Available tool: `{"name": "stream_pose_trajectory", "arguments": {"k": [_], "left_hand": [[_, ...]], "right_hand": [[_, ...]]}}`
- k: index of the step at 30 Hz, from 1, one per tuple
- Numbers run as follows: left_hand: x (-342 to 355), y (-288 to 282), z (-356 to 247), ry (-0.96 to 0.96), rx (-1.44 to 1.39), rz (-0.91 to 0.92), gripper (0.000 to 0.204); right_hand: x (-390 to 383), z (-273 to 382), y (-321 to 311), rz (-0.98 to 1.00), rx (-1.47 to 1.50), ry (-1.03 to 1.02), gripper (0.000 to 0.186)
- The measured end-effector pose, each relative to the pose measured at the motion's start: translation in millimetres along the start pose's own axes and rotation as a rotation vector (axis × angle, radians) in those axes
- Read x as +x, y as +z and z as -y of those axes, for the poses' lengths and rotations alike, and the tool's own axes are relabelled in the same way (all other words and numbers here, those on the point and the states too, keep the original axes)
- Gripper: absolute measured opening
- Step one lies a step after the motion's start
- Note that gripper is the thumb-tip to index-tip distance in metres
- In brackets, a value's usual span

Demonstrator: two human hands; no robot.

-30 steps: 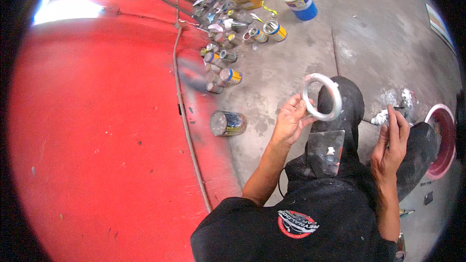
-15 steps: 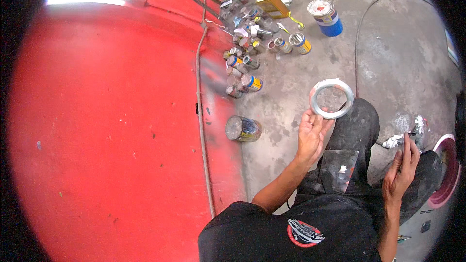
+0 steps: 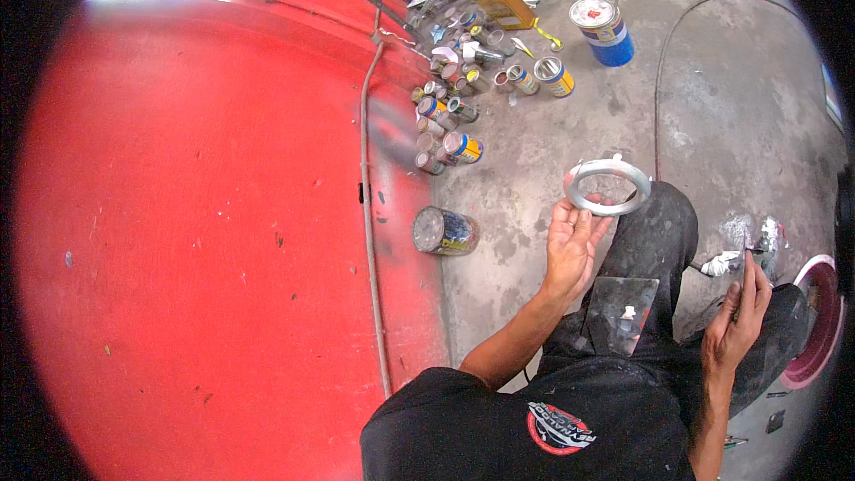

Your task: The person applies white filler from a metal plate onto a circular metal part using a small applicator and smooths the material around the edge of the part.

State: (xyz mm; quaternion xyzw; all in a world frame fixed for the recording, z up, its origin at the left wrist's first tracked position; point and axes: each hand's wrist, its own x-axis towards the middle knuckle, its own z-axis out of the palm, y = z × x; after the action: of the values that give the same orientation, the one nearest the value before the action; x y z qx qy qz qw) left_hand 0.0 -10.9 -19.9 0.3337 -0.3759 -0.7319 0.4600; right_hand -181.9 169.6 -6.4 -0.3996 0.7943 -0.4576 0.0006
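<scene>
My left hand [image 3: 572, 249] is closed on the lower edge of a grey-silver ring [image 3: 609, 166] with small tabs, held tilted above my knee. My right hand [image 3: 732, 325] is over my other thigh, its index finger stretched forward and the thumb bent in. Something thin and dark seems to lie along these fingers, too small to make out. Across my lap rests a dark flat plate [image 3: 614, 338] bearing a dab of white paste [image 3: 629, 313].
A red wall [image 3: 196, 240] runs along the left. Cans [image 3: 463, 147] crowd its foot, with a lone can [image 3: 443, 232] nearer me. Farther off stand a blue can [image 3: 608, 36] and a yellow tin [image 3: 506, 5]. A pink-rimmed basin [image 3: 835, 325] and a crumpled white cloth [image 3: 720, 264] lie at right.
The ring has tipped so its opening looks flatter, and its top edge is lower. My left hand keeps its grip. My right hand has shifted slightly down.
</scene>
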Motion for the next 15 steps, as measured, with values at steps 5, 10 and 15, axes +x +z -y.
{"name": "stream_pose_trajectory", "arguments": {"k": [5, 10, 15], "left_hand": [[0.8, -2.8, 1.4, 0.001, -0.024, 0.022, 0.028], [-0.6, 0.5, -0.2, 0.006, -0.029, 0.044, 0.028], [-0.4, 1.8, -1.6, 0.003, -0.038, 0.055, 0.028]], "right_hand": [[0.6, 2.0, -0.1, 0.010, -0.004, 0.012, 0.034], [1.2, 1.5, -1.2, 0.010, -0.001, 0.016, 0.034], [0.4, -0.8, -0.5, 0.017, -0.016, 0.014, 0.036]]}}
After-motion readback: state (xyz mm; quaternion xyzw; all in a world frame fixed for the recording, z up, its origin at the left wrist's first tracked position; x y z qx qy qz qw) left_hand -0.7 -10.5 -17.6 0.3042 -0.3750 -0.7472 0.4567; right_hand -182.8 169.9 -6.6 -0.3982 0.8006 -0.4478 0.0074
